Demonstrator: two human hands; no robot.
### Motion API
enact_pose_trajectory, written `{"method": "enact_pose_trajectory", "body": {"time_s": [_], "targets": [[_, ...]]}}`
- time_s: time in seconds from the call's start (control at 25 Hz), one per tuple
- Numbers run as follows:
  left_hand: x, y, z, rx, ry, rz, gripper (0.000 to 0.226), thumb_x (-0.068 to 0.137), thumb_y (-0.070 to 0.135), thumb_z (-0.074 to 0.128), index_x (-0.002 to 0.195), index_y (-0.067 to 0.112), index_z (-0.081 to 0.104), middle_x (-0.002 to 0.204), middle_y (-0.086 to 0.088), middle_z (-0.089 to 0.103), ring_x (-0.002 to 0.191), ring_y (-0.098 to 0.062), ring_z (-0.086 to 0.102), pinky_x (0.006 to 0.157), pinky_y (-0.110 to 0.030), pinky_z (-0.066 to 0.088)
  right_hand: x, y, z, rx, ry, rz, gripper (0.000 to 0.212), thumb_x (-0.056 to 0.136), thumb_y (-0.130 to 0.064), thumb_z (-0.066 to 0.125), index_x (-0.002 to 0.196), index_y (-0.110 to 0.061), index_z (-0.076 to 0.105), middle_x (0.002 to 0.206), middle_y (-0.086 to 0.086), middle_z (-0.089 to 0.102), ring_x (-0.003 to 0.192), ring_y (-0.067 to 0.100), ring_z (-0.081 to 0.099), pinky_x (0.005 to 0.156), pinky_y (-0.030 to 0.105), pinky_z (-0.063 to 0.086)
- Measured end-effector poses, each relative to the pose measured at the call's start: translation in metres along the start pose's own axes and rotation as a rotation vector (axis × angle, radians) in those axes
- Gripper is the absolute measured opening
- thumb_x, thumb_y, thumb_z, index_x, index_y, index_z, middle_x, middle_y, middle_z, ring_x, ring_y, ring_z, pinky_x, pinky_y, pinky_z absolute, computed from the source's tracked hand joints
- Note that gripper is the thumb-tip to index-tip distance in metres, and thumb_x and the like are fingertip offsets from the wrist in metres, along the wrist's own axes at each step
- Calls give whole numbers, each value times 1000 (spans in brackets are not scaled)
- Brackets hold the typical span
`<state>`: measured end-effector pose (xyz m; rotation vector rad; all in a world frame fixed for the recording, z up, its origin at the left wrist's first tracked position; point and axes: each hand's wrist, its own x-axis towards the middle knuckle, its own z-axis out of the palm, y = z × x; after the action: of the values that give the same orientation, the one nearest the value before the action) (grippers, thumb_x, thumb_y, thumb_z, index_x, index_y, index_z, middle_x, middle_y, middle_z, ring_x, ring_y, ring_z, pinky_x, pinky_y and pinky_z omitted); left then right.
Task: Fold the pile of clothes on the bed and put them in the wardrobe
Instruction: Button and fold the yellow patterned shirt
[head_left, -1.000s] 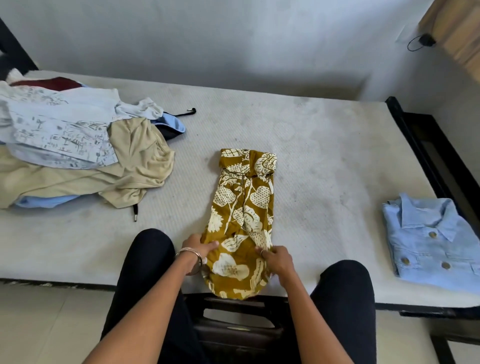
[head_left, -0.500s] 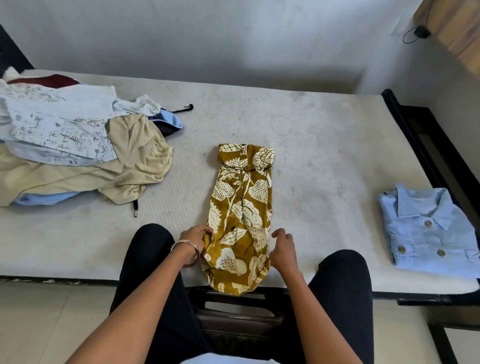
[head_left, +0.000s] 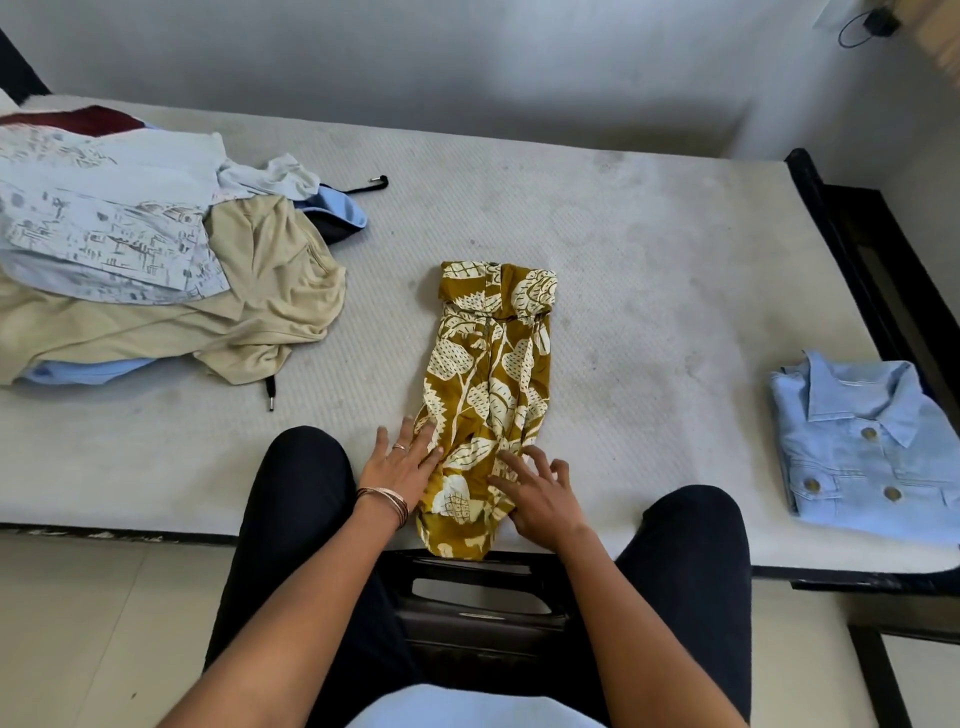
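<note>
A mustard garment with white leaf print (head_left: 488, 384) lies folded into a long narrow strip on the bed (head_left: 649, 270), its near end hanging slightly over the mattress edge. My left hand (head_left: 402, 465) lies flat with straight fingers on the strip's near left edge. On the near right edge rests my right hand (head_left: 537, 493), fingers spread and relaxed. A loose pile of clothes (head_left: 156, 270), pale printed, beige and light blue pieces, sits at the left of the bed.
A folded light-blue denim shirt (head_left: 872, 447) lies at the bed's right edge. The black bed frame (head_left: 857, 228) runs along the right side. My knees in dark trousers press against the near mattress edge. A wall stands behind the bed.
Both hands let go of the strip's near end, where they were pinching it, and now lie flat with fingers spread on its two sides.
</note>
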<state>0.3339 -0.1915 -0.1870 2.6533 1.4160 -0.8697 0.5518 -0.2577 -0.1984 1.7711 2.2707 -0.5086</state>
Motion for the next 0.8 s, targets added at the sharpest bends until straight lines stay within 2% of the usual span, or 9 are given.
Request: {"method": "enact_pose_trajectory", "body": {"time_s": [0.12,0.24,0.32,0.36,0.44,0.52,0.64,0.72,0.8], "targets": [[5,-14,-13,-72,127,95,57,94,10,44,148,27,31,161,2,-10,147,-27,-15,116,-51,-7,4,6,-9,83,283,-20,48,71,-26,50,116,-28,67,143,-1,53,138,29,32,101,51,28],[7,-36,-19,-158,117,247,60,85,12,51,143,25,43,154,4,32,149,-17,7,120,-39,-5,7,23,-10,142,408,-70,48,70,-28,45,108,-15,71,119,8,70,118,27,62,108,41,26],[3,-49,-23,-299,-3,281,49,79,14,50,127,19,59,133,-1,57,135,-20,40,119,-35,15,5,32,-22,240,305,-85,42,73,-26,45,101,-10,71,104,10,74,99,28,69,107,42,37],[0,-51,-27,-365,-63,291,41,78,19,46,114,15,65,117,-5,65,118,-23,54,109,-31,30,2,34,-30,311,218,-104,36,74,-28,42,90,-10,69,93,10,74,86,29,68,97,39,46],[-4,-48,-37,-442,-237,314,32,82,31,43,91,8,64,95,-12,67,86,-27,59,79,-27,39,-2,33,-52,442,-26,-142,22,73,-28,41,76,-15,58,82,12,69,70,24,56,70,28,42],[1,-45,-52,-529,-361,327,30,93,30,50,77,7,59,78,-12,61,67,-21,49,63,-27,35,3,36,-69,531,-222,-139,19,76,-23,45,82,-13,60,87,7,66,75,18,55,64,22,38],[27,-66,-87,-795,-240,212,41,95,30,56,58,17,45,58,3,42,51,-10,34,49,-22,26,22,53,-93,786,-108,-82,35,75,-22,48,96,-4,69,94,5,71,83,21,66,72,25,52],[60,-86,-101,-1061,-66,43,41,93,31,60,57,18,46,58,3,45,52,-11,38,50,-24,28,45,70,-109,1035,62,-26,34,74,-17,50,96,-1,70,93,13,73,85,25,70,75,36,57],[94,-99,-107,-1379,110,-147,36,90,34,65,61,15,55,61,0,54,57,-17,49,53,-25,36,76,82,-122,1298,216,76,30,78,-16,52,97,-1,70,91,15,71,83,24,69,71,35,57]]}}
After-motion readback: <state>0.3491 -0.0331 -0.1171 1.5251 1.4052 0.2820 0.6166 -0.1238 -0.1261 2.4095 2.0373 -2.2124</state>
